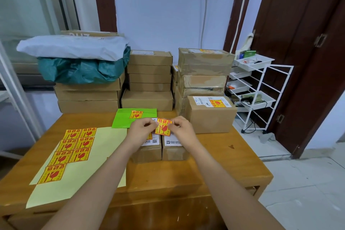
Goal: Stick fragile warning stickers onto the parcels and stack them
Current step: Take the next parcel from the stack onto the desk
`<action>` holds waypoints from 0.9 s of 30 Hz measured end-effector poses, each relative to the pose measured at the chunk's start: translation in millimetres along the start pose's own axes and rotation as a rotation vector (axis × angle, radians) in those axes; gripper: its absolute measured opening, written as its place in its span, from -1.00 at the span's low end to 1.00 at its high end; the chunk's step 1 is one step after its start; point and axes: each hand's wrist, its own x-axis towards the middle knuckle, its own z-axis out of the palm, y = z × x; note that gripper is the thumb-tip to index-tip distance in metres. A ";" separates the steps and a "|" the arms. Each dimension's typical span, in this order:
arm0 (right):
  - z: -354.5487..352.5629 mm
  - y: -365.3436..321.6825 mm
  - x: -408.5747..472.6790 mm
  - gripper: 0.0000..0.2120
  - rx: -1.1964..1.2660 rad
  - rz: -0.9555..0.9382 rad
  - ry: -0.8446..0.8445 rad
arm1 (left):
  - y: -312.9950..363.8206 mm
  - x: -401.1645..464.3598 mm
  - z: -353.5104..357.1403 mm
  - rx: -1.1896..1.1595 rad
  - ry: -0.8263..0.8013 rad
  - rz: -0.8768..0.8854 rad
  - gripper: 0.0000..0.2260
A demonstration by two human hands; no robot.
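Table (214,164): wood, orange-brown, smooth varnished top with a soft sheen. Small parcels (149,150): matt brown cardboard, white paper labels on top. Sticker (163,126) pinched between both hands: glossy yellow-and-red face. Backing sheets (104,144): pale yellow paper, smooth, slight shine. Green mailer (128,117): glossy plastic film. Rear stacks (149,78): matt cardboard; right-hand boxes (203,65) wrapped in shiny clear tape, wrinkled. Teal bag (80,71): crinkled plastic. Rack (261,87): white, smooth; metal or plastic unclear.

Red-on-yellow sticker (163,126), pale yellow backing sheet (104,147), bright green mailer (125,117), brown parcels (149,99).
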 end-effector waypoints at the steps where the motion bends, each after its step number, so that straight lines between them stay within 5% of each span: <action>1: -0.1 0.7 -1.0 -0.77 -0.005 -0.013 0.003 | 0.3 -0.4 0.5 0.006 -0.007 0.009 -0.74; 13: -5.1 7.3 7.0 -0.78 0.100 0.032 0.023 | 12.8 15.0 11.4 0.216 -0.043 -0.055 -0.77; 27: -6.3 31.3 8.4 -0.82 0.001 -0.033 0.125 | 6.6 10.5 22.1 0.206 -0.097 0.106 -0.82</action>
